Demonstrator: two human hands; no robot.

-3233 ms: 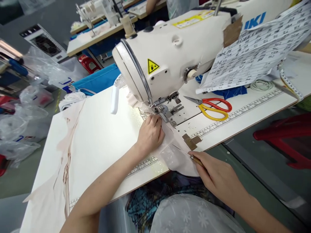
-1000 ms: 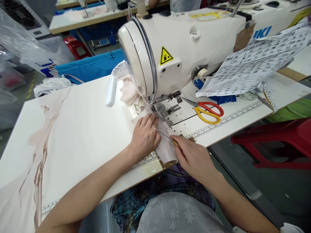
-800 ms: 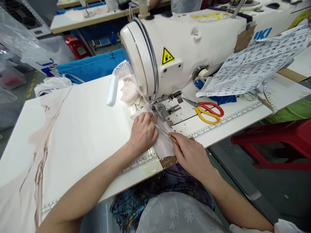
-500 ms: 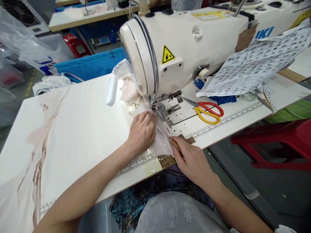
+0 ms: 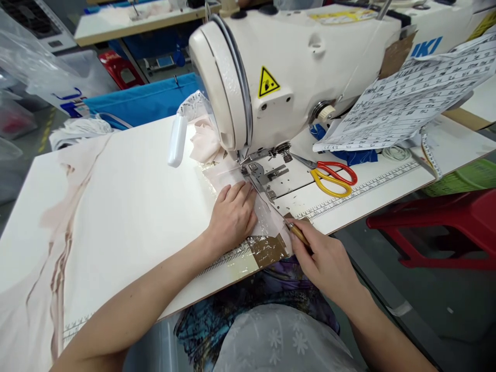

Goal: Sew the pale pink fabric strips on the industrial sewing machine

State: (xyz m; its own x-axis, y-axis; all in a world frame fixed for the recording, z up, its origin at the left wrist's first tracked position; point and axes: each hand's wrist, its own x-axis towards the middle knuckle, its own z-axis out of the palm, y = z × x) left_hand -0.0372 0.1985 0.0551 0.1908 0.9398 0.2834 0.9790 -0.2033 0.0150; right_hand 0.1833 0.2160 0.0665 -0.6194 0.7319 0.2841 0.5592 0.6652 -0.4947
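A pale pink piece of fabric (image 5: 271, 219) lies under the presser foot of the white sewing machine (image 5: 287, 77) and runs toward the table's front edge. My left hand (image 5: 232, 214) rests flat on it, just in front of the needle area, fingers stretched out. My right hand (image 5: 320, 256) is closed around the wooden handle of an awl (image 5: 297, 233). The awl's thin metal shaft points up and left along the fabric's right edge. The fabric's near right corner touches my right fingers; whether they also pinch it I cannot tell.
Scissors (image 5: 333, 180) with red and yellow handles lie right of the needle plate. A printed sheet (image 5: 406, 98) leans behind them. On the left are a white oblong case (image 5: 177, 140) and pink cloth (image 5: 58, 268). A red stool (image 5: 437, 232) stands at the right.
My right hand has moved right and slightly toward me with the awl. My left hand has slid a little toward me, exposing more fabric near the presser foot.
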